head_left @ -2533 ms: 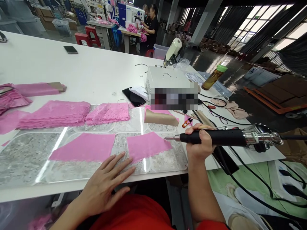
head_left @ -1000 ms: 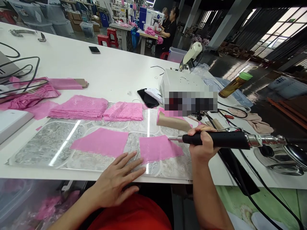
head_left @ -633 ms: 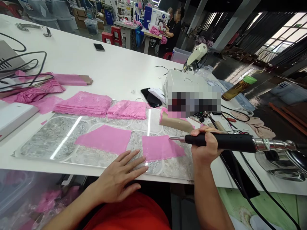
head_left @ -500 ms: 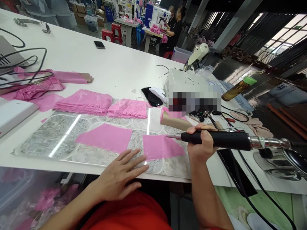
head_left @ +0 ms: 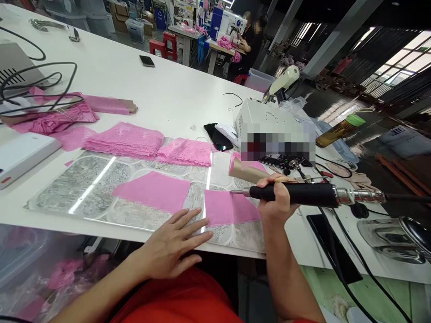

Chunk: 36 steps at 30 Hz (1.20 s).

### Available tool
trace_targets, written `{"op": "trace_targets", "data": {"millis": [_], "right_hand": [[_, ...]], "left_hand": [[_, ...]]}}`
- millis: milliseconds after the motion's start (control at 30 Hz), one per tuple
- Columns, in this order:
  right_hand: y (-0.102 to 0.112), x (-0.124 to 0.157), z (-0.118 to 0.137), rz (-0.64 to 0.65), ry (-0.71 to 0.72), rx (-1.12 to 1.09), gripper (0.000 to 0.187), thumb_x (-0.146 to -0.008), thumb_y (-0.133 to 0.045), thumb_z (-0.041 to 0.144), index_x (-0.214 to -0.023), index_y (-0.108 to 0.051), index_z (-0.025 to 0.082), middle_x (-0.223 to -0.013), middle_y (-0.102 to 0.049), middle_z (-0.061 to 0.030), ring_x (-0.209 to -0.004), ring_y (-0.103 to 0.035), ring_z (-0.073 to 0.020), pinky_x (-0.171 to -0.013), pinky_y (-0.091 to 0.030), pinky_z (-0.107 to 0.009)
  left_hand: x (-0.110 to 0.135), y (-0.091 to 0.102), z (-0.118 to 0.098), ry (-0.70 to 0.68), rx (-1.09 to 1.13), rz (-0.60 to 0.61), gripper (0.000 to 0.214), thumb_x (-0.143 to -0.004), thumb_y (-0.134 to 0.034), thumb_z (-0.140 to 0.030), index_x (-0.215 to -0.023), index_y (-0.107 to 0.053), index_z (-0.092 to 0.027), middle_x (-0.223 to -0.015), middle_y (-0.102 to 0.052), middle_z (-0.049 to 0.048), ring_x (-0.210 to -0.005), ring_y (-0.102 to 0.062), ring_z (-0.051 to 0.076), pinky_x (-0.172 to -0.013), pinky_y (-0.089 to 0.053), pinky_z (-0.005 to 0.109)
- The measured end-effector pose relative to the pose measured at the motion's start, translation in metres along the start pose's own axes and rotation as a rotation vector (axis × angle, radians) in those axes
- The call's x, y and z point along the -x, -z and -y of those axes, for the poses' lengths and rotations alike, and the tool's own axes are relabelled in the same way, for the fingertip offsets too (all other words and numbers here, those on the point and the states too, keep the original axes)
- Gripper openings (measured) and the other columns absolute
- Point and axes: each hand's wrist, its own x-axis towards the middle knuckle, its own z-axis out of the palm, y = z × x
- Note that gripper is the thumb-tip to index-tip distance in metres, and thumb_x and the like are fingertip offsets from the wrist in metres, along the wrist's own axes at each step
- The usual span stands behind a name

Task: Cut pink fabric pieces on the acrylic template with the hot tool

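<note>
My right hand (head_left: pixel 278 197) is wrapped around a black corded hand tool (head_left: pixel 303 194) with a thin metal tip pointing left. The tip is over the upper edge of the right-hand pink fabric piece (head_left: pixel 229 211); I cannot tell whether it touches. My left hand (head_left: pixel 178 242) lies open, palm down and fingers spread, its fingertips at that piece's lower left corner. Left of it a second pink fabric piece (head_left: pixel 155 190) lies flat. Both rest on a marbled clear-edged mat (head_left: pixel 81 188). Behind them sit two stacks of pink lace-edged fabric (head_left: pixel 124 140).
A grey machine box (head_left: pixel 269 114) stands beyond my right hand, beside a cardboard-backed pink roll (head_left: pixel 245 172). To the right are a dark flat slab (head_left: pixel 333 246), cables and a shiny metal object (head_left: pixel 387 237). A white box (head_left: pixel 30 157) lies left. People sit at sewing machines (head_left: pixel 227 22) behind.
The view has shifted slightly. My right hand has moved the tool a little to the left along the fabric's upper edge. My left hand stays in about the same place.
</note>
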Motion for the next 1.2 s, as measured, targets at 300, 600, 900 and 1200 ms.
{"op": "trace_targets", "data": {"millis": [300, 600, 900, 1200], "right_hand": [[-0.005, 0.001, 0.003, -0.003, 0.020, -0.024, 0.003, -0.072, -0.059, 0.022, -0.071, -0.058, 0.019, -0.070, -0.056, 0.0037, -0.053, -0.057, -0.0112, -0.056, -0.046, -0.030], [-0.023, 0.013, 0.001, 0.089, 0.001, -0.035, 0.003, -0.073, -0.058, 0.021, -0.074, -0.056, 0.019, -0.072, -0.055, 0.0039, -0.052, -0.056, -0.0096, -0.057, -0.046, -0.030], [-0.024, 0.013, 0.000, 0.103, -0.019, -0.018, 0.004, -0.073, -0.058, 0.021, -0.072, -0.054, 0.020, -0.072, -0.055, 0.0050, -0.053, -0.055, -0.0095, -0.057, -0.046, -0.030], [-0.024, 0.019, 0.003, 0.111, -0.071, -0.093, 0.008, -0.070, -0.057, 0.026, -0.073, -0.054, 0.019, -0.073, -0.053, 0.0042, -0.051, -0.053, -0.0084, -0.053, -0.046, -0.028]], "left_hand": [[-0.001, 0.001, -0.001, 0.004, 0.025, -0.015, 0.051, -0.089, -0.059, -0.032, -0.138, -0.049, -0.022, -0.141, -0.054, 0.0083, -0.140, -0.037, 0.035, -0.109, -0.037, 0.053], [0.000, -0.001, -0.001, 0.006, 0.038, -0.027, 0.051, -0.090, -0.059, -0.035, -0.138, -0.049, -0.021, -0.142, -0.054, 0.0088, -0.140, -0.036, 0.036, -0.108, -0.037, 0.055], [0.000, -0.001, -0.001, 0.002, 0.058, -0.036, 0.051, -0.089, -0.060, -0.034, -0.138, -0.049, -0.022, -0.140, -0.055, 0.0092, -0.139, -0.037, 0.036, -0.108, -0.038, 0.055], [0.000, -0.001, -0.002, 0.021, 0.083, -0.046, 0.048, -0.090, -0.059, -0.035, -0.136, -0.051, -0.023, -0.140, -0.056, 0.0077, -0.139, -0.037, 0.035, -0.110, -0.035, 0.052]]}}
